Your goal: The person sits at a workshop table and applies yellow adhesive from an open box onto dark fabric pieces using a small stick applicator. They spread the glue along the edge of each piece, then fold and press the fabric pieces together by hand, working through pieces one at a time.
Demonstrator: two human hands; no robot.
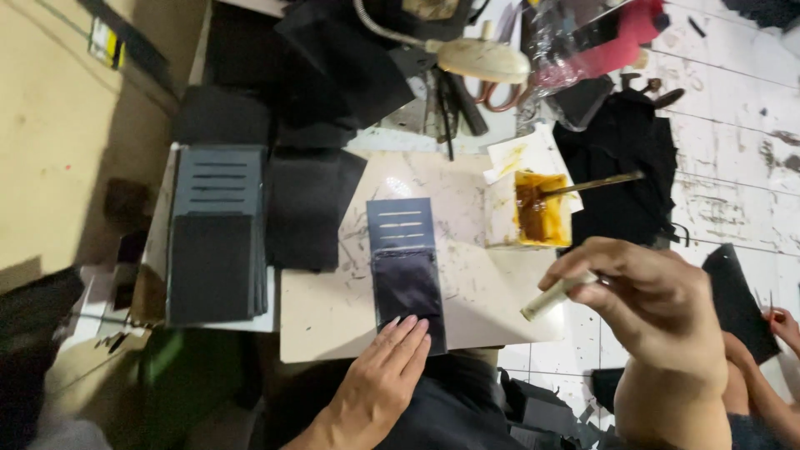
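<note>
Gluing step: left hand [385,367] flat, pinning the dark panel [406,267] at the board's [333,308] near edge, right hand [658,304] gripping a brush [557,296], likely needing a dip in the glue tub [533,212] next.

The dark wallet panel [406,267] lies flat on the pale desk [333,312], lengthwise away from the person. Its far part is grey-blue with three thin pale slits across it; its near part is a darker, slightly glossy rectangle. The near end reaches the desk's front edge, where the left hand [383,375] presses flat on it with its fingertips.

The glue brush [560,292] — a pale, cylindrical handle — is pinched in the right hand [658,308], tilted, its lighter end pointing down-left. It is in the air to the right of the panel, well apart from it and nearer the person than the open tub of amber glue [537,210].
</note>
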